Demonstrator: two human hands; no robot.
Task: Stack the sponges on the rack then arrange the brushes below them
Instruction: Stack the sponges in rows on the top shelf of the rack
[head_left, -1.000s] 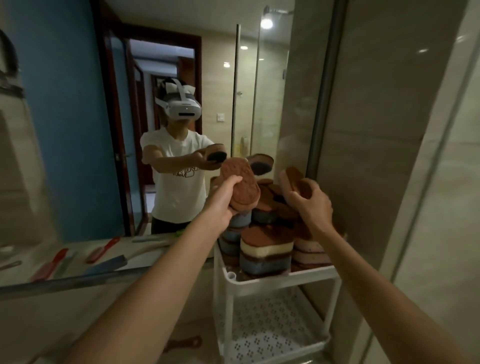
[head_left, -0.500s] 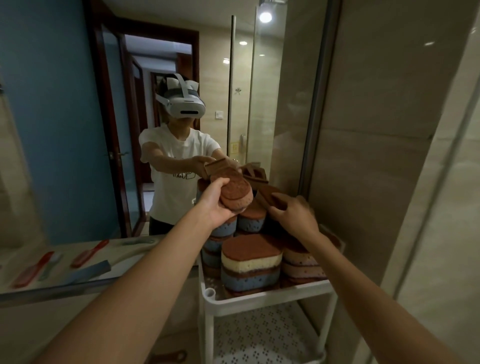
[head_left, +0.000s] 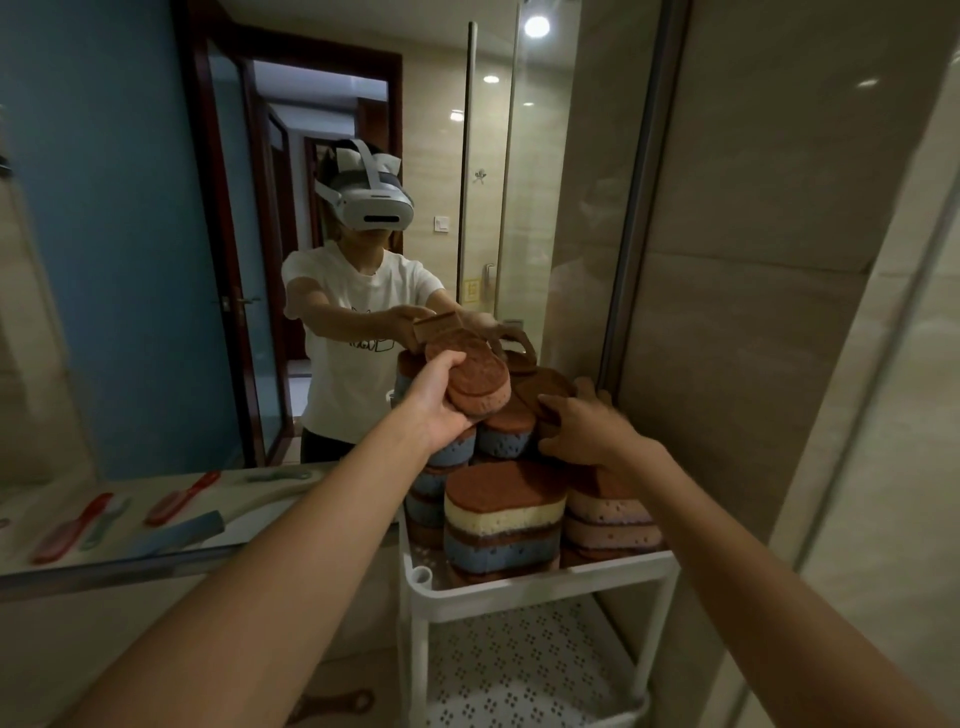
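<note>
Along the left wall of a tiled bathroom, a large mirror (head_left: 156, 260) reflects a blue wall, a dark wooden door frame and a person in a white T-shirt wearing a white headset. Below the mirror, a pale counter (head_left: 78, 582) runs toward the rack; the red and blue brushes (head_left: 176, 499) show in the glass as reflections lying along it, well apart from the sponges. At centre, the left hand (head_left: 436, 405) is clamped around a brown-topped sponge (head_left: 475, 382), held tilted just above the pile at the back of the rack. Beneath it, stacks of sponges (head_left: 501, 525) in brown, cream, blue and pink layers crowd the top shelf of a white plastic rack (head_left: 519, 603), which stands against the mirror and a beige tiled wall. The right hand (head_left: 582, 431) rests curled over another brown sponge (head_left: 545, 389) on the rear right stack, fingers closed on its edge. The lower shelf (head_left: 519, 675), perforated with small clusters of holes, lies below the loaded tier. To the right, a metal-framed glass panel (head_left: 779, 312) and marbled beige tiles close off the corner, with ceiling lights glinting in the mirror above.
</note>
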